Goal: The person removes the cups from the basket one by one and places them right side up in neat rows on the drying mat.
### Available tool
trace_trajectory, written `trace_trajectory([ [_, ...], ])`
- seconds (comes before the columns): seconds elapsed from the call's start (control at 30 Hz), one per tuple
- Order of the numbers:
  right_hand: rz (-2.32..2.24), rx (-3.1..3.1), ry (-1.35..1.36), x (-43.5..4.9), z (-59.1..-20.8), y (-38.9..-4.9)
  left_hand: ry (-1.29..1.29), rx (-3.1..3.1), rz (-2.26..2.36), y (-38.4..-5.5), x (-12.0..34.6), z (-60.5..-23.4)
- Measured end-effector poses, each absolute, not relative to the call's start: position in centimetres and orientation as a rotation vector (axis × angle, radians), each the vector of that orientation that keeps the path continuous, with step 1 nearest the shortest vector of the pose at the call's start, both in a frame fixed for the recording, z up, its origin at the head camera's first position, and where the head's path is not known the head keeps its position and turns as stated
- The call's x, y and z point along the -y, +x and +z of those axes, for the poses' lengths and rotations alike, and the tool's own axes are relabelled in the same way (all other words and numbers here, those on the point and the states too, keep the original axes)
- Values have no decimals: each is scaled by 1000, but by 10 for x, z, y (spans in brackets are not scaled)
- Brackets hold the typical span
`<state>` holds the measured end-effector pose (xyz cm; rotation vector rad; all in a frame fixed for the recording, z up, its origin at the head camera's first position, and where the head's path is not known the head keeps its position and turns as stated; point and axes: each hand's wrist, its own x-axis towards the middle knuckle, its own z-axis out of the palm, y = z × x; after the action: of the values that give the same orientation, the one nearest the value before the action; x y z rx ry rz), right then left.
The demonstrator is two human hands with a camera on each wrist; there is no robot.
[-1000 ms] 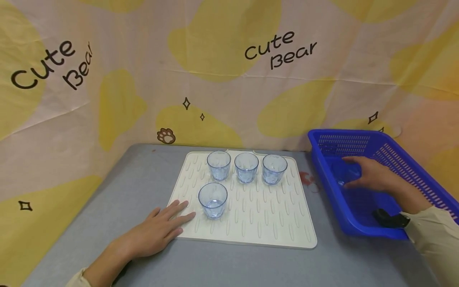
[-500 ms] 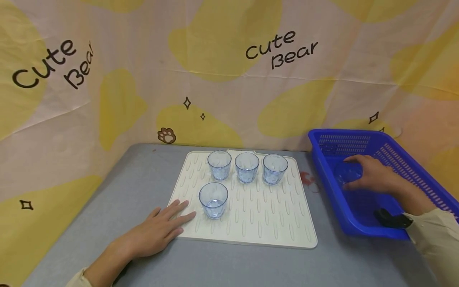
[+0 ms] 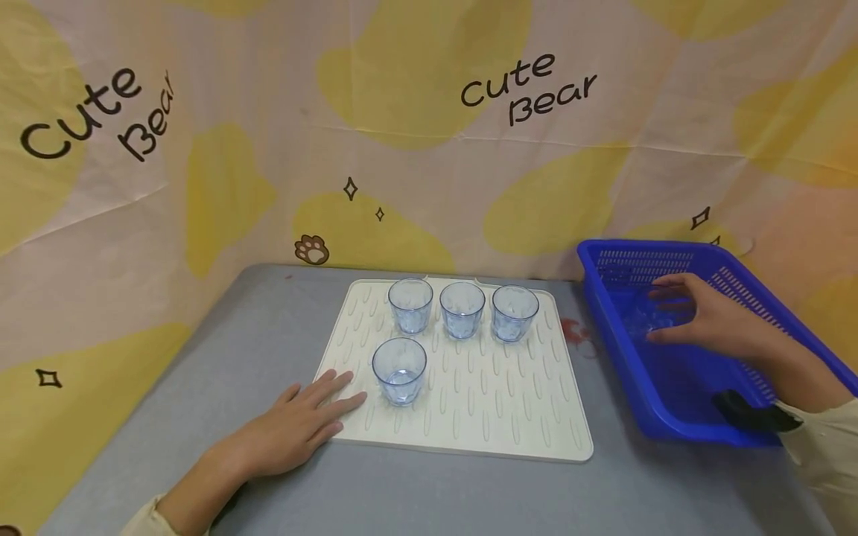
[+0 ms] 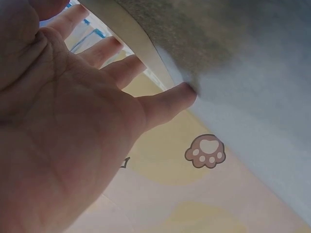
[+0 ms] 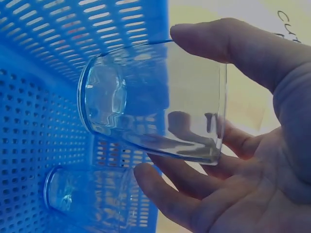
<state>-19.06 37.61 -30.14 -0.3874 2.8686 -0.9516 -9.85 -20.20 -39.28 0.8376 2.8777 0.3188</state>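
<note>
My left hand (image 3: pixel 288 428) lies with straight, spread fingers across the left edge of the white drying mat (image 3: pixel 469 417); in the left wrist view its palm (image 4: pixel 73 126) shows, holding nothing. On the mat, one clear bluish glass (image 3: pixel 399 372) stands just right of those fingertips. Over at the right, my right hand (image 3: pixel 727 316) reaches inside the blue basket (image 3: pixel 637 387). The right wrist view shows it gripping a clear glass (image 5: pixel 146 102), thumb on one side and fingers on the other. Another glass (image 5: pixel 87 196) is in the basket below it.
Three more glasses line the mat's back part: a left glass (image 3: pixel 410 309), a middle glass (image 3: pixel 462 313) and a right glass (image 3: pixel 515 316). A patterned cloth (image 3: pixel 402 112) hangs behind the grey table (image 3: pixel 429 495). The basket's raised walls surround the right hand.
The right hand has closed around a glass inside the basket and moved slightly right and up. The left hand and the glasses on the mat stay put.
</note>
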Motion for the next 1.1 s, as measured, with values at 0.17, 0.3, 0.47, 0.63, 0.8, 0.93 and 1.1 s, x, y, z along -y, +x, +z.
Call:
trace_trajectory([
  [0.17,-922,-2868,-366,-375,-296,-185,848,-2879,303,-99,202,-394],
  [0.3,-907,-2868,-343,-374,-293,-183,884,-2898,289,-98,204,-393],
  [0.47,-907,-2900,-371,-375,-291,-179,910,-2902,282,-99,204,-391],
  [0.63,-921,-2941,-436,-375,-291,-175,899,-2896,289,-98,204,-390],
  [0.8,-926,-2957,-451,-370,-288,-164,892,-2888,295,-98,204,-390],
  [0.93,-947,-2986,-457,-369,-288,-158,876,-2871,302,-99,203,-390],
  [1.1,-951,-2993,-447,-369,-286,-155,851,-2862,309,-100,202,-391],
])
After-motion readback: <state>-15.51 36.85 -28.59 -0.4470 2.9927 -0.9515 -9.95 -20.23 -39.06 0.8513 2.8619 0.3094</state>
